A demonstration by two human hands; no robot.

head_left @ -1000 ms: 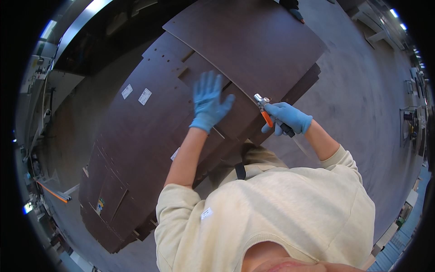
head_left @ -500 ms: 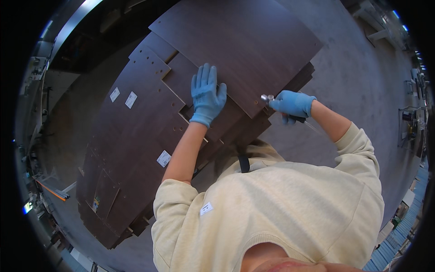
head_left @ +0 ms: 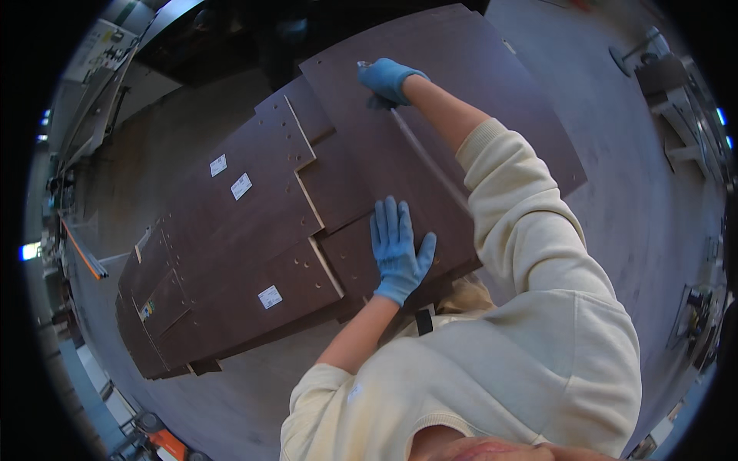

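Dark brown wooden panels, several with drilled holes, lie stacked and overlapping before me. My left hand (head_left: 399, 253), in a blue glove, rests flat with fingers stretched out on the near part of the large upper panel (head_left: 492, 92). Farther off, my gloved right hand (head_left: 387, 80) is closed round what looks like an air blow gun (head_left: 363, 64), close to the panel's far left corner. Only its silver tip shows past the fingers. A clear hose (head_left: 427, 156) trails from that hand back toward my right sleeve.
White labels (head_left: 241, 187) stick to the lower left panels (head_left: 223, 246). A pale stepped edge (head_left: 310, 198) separates panel layers. Grey floor (head_left: 530, 46) surrounds the stack. An orange-and-black wheeled object (head_left: 167, 443) sits at lower left, and equipment (head_left: 692, 326) stands at the right.
My right hand has moved with the tool from the panel's near right corner to its far left corner. My left hand stays flat on the panels, and the whole view has shifted.
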